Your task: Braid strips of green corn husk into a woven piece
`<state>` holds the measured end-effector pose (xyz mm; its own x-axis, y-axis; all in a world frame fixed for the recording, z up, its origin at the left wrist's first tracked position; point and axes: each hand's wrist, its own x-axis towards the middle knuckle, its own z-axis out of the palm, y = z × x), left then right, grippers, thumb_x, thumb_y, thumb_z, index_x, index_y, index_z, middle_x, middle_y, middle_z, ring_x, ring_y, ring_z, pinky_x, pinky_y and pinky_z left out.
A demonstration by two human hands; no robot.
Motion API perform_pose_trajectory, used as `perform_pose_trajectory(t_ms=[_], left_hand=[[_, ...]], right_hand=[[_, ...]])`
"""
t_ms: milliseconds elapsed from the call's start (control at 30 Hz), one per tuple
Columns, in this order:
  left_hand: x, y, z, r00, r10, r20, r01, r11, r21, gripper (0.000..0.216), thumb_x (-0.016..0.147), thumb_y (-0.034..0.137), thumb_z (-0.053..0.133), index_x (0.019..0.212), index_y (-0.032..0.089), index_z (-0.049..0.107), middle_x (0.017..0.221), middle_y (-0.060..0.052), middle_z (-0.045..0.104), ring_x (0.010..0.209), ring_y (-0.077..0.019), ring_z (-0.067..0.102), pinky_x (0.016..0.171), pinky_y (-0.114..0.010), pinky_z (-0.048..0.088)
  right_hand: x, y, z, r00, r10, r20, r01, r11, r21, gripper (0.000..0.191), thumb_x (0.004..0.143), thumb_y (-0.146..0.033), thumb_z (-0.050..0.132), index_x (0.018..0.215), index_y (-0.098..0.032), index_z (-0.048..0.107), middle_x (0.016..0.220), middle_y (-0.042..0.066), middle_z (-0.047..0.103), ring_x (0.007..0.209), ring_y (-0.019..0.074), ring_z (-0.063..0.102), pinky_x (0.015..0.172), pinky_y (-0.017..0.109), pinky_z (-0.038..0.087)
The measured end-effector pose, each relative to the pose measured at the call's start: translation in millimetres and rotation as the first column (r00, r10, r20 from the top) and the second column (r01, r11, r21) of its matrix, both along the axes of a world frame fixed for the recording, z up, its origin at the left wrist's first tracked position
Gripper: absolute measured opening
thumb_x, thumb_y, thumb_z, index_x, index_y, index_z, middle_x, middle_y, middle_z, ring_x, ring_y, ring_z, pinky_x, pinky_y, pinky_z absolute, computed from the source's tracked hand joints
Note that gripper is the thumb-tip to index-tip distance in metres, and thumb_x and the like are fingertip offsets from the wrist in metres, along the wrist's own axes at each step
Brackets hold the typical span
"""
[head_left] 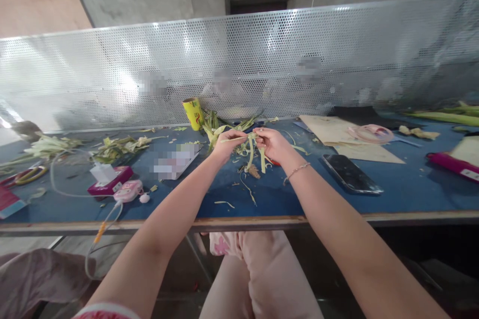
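Observation:
Pale green plant strips (251, 150), apparently leaf or husk, hang between my hands above the blue tabletop (209, 204). My left hand (228, 143) pinches one side of them, fingertips together. From the other side my right hand (270, 142), with a bracelet at the wrist, grips them too, its fingers curled. The exact hold at the fingertips is small and partly hidden. Below the hands lies a brown dried scrap (255, 171) among thin fibres. Behind my left hand is a heap of green leaves (211, 127). Something orange-red (275, 163) shows partly beneath my right hand.
A yellow roll (192, 113) stands behind my left hand. On the left are a purple box (112, 182), a pink charger case (128, 191) with a cable, and leaf piles (121, 150). To the right lie a phone (350, 173) and brown paper (337, 129). A perforated metal screen (239, 70) borders the back.

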<state>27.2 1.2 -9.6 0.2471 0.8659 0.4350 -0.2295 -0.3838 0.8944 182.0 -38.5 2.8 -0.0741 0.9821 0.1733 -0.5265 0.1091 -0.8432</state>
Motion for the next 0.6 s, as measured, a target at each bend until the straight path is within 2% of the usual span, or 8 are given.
perform_pose_trajectory(t_ms=[267,433,600], left_hand=[[-3,-7,5.5,0.994,-0.104,0.028,0.106,0.99,-0.089,0.013,0.053,0.014,0.074,0.06,0.015,0.063,0.073,0.0,0.068,0.053,-0.0042,0.053,0.053,-0.02,0.043],[-2,-15,11.3,0.985,-0.124,0.122,0.14,0.981,-0.133,0.015,0.055,0.014,0.071,0.058,0.015,0.057,0.073,0.0,0.067,0.053,-0.0045,0.056,0.056,-0.02,0.047],[-1,-18,16.5,0.982,-0.084,0.166,0.111,0.981,-0.159,0.017,0.059,0.009,0.068,0.059,0.014,0.052,0.069,0.0,0.066,0.057,-0.0048,0.059,0.065,-0.022,0.051]], right_hand=[[-1,-2,0.7,0.999,0.006,0.044,-0.006,1.0,0.0,0.006,0.068,-0.012,0.068,0.072,-0.012,0.064,0.061,-0.002,0.049,0.048,0.0032,0.033,0.041,0.019,0.022],[0,1,-0.5,0.998,0.035,0.048,-0.035,0.999,-0.002,0.008,0.069,-0.015,0.069,0.074,-0.014,0.063,0.057,-0.003,0.044,0.048,0.0037,0.033,0.041,0.019,0.021],[1,3,-2.1,0.996,0.054,0.068,-0.058,0.996,0.062,0.015,0.062,-0.011,0.069,0.076,-0.013,0.063,0.06,-0.003,0.045,0.05,0.0045,0.035,0.043,0.022,0.022]])
